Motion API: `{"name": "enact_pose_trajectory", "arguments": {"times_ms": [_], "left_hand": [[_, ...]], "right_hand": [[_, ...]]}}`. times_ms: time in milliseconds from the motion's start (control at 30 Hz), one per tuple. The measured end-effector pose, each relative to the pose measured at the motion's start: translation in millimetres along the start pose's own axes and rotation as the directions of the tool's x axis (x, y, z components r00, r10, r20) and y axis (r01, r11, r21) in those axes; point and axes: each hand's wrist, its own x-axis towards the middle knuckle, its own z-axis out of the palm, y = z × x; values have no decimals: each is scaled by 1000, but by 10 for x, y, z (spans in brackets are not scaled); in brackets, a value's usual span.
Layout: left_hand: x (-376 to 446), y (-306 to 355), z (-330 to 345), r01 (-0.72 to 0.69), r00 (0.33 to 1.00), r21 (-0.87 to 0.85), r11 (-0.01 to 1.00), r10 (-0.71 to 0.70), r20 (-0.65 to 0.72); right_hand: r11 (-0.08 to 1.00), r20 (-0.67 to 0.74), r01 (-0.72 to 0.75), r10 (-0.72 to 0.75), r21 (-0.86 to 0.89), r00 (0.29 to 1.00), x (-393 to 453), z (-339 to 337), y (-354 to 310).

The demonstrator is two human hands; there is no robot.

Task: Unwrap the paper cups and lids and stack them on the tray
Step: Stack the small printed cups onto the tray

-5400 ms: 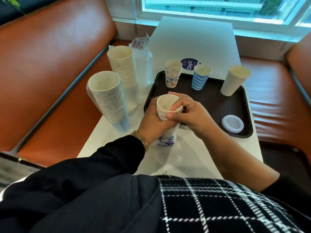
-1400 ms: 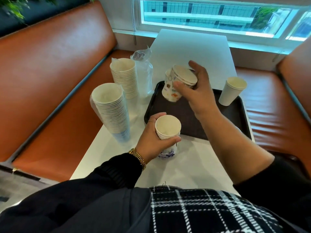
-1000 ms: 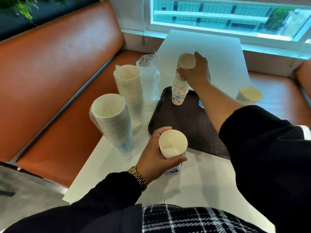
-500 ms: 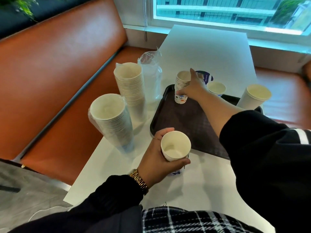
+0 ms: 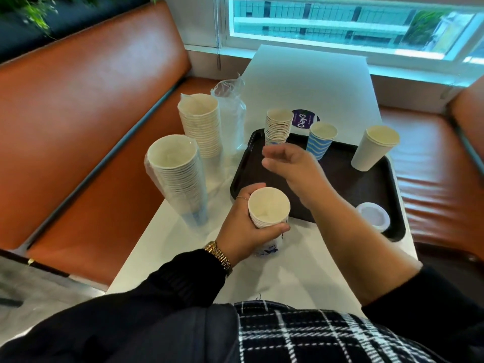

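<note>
Cups nested in a short stack (image 5: 268,209) sit in our left hand (image 5: 245,229), whose grip is clamped round them above the white bench (image 5: 309,82), just before the near edge of the dark tray (image 5: 348,184). Our right hand (image 5: 290,167) hovers over the tray, fingers loosely curled and apart, holding nothing. On the tray stand a patterned cup stack (image 5: 278,128), a blue-striped cup (image 5: 321,139), a white cup stack (image 5: 374,148) and lids (image 5: 373,216).

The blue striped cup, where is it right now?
In the head view, the blue striped cup stands on the far side of the tray, between the stack of patterned cups on its left and the white cups on its right.
</note>
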Motion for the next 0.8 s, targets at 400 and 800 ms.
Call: {"name": "enact_pose_trajectory", "arguments": {"times_ms": [400, 800], "left_hand": [[9, 0, 7, -23, 1000, -40, 999, 22, -15], [7, -62, 20, -5, 1000, -17, 1000, 6, 19]], "right_hand": [[983, 85, 17, -33, 181, 996, -675, -1, 155], [997, 229, 70, -74, 25, 971, -748, -77, 358]]}}
